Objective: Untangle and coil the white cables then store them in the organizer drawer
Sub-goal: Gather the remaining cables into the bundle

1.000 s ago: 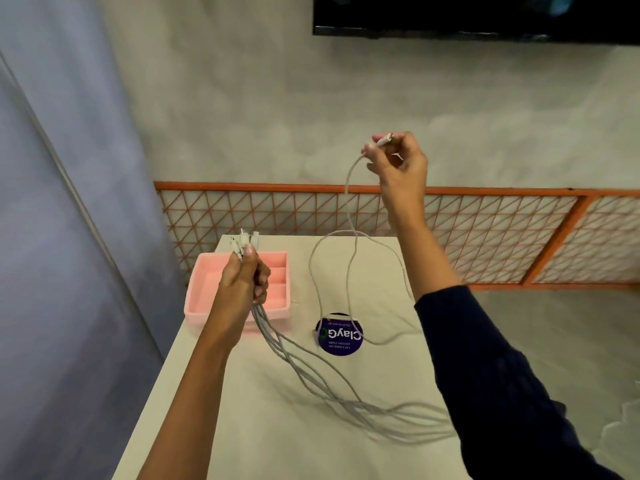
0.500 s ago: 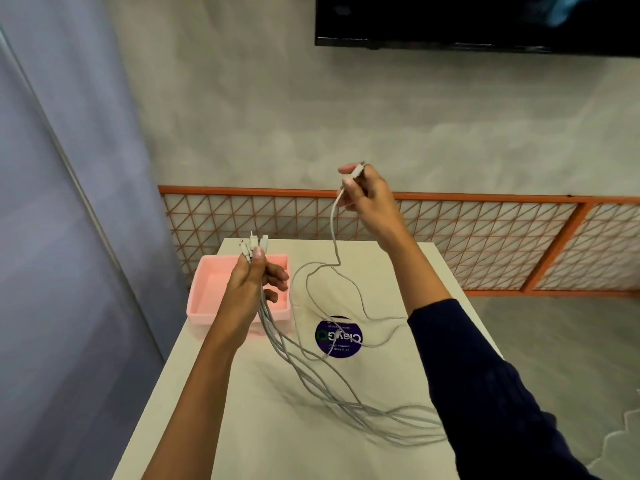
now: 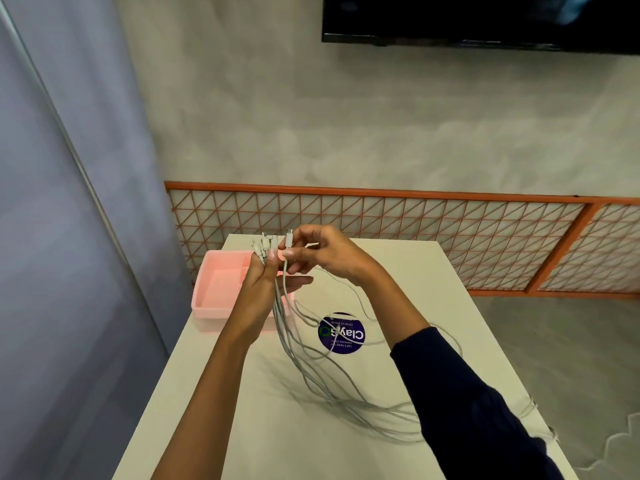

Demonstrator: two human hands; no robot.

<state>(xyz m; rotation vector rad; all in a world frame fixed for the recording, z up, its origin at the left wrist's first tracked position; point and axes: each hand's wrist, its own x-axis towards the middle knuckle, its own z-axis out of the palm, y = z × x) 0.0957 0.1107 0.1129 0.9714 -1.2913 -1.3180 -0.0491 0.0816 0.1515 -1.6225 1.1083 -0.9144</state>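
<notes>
Clutching white cables [image 3: 281, 318] plug-ends-up in left hand [image 3: 258, 282], pinching one stray plug [image 3: 289, 236] right beside it with right hand [image 3: 329, 254].

Smooth pink plastic organizer drawer [image 3: 216, 299], matt white table [image 3: 277, 438], rubbery white cables [image 3: 311, 372].

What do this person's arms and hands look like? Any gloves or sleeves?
No gloves: the left hand and the right hand are bare, with no ring or watch that I can see. The left forearm is uncovered as far as the picture shows. The right arm wears a dark navy sleeve that ends short of the wrist.
</notes>
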